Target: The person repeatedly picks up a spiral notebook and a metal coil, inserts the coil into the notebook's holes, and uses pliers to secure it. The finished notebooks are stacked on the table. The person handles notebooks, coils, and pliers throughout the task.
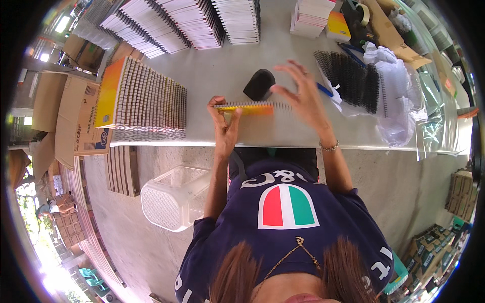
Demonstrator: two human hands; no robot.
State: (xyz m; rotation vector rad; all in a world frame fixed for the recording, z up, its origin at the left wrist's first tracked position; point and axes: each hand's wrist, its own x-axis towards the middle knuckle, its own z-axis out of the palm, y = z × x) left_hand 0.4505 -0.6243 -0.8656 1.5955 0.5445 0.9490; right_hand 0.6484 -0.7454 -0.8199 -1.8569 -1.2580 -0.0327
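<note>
My left hand (225,123) pinches a thin notebook (257,109) with a yellow-orange cover, held edge-up just above the table near its front edge. A spiral wire (281,106) runs along the notebook's upper edge and sticks out past its right end. My right hand (303,98) is raised just right of that wire end, fingers apart, with nothing visible in it. Beyond the notebook lies a black rounded object (259,85) whose kind I cannot make out. A blue stick-like thing (325,90) shows beside my right hand, partly hidden by it.
Spiral-bound notebooks (146,98) stand stacked at the left; more notebook stacks (194,22) line the far side. Black spiral wires (348,78) lie on white plastic (396,96) at the right. A cardboard box (76,111) stands left of the table, a plastic stool (169,199) below.
</note>
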